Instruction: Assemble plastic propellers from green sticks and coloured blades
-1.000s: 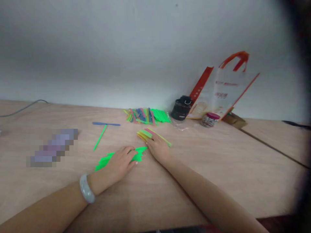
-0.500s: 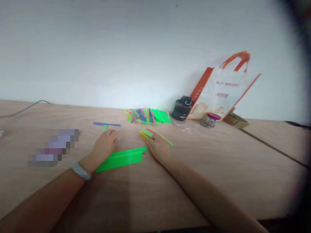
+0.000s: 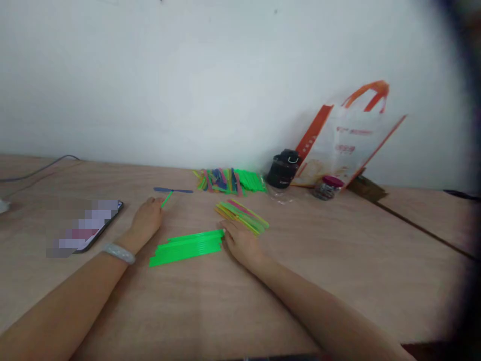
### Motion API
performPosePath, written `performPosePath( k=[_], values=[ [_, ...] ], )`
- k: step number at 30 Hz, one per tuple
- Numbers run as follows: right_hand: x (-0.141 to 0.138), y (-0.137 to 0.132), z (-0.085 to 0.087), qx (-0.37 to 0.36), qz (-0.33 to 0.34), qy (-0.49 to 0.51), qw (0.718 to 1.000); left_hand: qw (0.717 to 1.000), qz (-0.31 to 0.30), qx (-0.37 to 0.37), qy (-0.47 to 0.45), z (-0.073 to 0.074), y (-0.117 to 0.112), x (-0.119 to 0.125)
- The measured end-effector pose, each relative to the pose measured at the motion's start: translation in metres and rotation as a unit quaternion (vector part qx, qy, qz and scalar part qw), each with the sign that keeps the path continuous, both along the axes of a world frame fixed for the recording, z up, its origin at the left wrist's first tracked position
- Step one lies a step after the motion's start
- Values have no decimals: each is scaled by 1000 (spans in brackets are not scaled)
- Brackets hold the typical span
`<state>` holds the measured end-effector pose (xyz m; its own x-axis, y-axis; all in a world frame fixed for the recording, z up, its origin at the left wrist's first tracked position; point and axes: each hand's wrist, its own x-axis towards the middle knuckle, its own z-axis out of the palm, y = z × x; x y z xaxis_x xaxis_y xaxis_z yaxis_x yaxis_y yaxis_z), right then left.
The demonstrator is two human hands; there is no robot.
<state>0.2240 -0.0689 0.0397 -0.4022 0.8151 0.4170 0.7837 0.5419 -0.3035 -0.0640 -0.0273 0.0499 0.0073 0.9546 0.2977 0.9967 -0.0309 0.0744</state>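
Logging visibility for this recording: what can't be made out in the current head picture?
In the head view:
Green stick: lower end hidden by the left hand.
Phone: screen mostly masked by pixelation.
Bag: print too blurred to read.
White object: cut off by the left edge.

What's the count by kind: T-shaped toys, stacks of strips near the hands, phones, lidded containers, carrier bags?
T-shaped toy: 1
Stacks near the hands: 2 (green stack, mixed-colour stack)
Phone: 1
Lidded containers: 2 (black container, red-lidded jar)
Carrier bag: 1
Total: 7
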Motion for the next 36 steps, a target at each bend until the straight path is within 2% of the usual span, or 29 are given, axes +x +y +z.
performPosePath(
  k=[8,12,14,17,19,21,24,28,32,36],
  values=[
    [-13,0,-17,-68,21,142,987,989,-106,66,-74,2,-11,28],
    [-17,0,-17,-142,37,229,962,978,-169,71,-101,7,-23,43],
    [-15,3,-13,-174,5,319,932,969,-205,71,-116,12,-31,51],
    [-8,10,-1,-217,-57,485,845,954,-257,64,-139,16,-43,61],
    [-3,12,8,-246,-58,515,819,945,-289,49,-143,17,-49,68],
    [0,10,15,-295,-24,516,804,939,-313,32,-137,16,-55,74],
    [-3,3,18,-335,33,499,799,934,-333,17,-131,12,-61,81],
    [-12,-7,11,-355,61,473,804,929,-343,35,-137,9,-68,89],
    [-18,-16,7,-350,77,415,836,930,-343,44,-127,9,-74,95],
    [-21,-21,12,-327,78,380,862,935,-330,52,-122,8,-77,96]
  ],
)
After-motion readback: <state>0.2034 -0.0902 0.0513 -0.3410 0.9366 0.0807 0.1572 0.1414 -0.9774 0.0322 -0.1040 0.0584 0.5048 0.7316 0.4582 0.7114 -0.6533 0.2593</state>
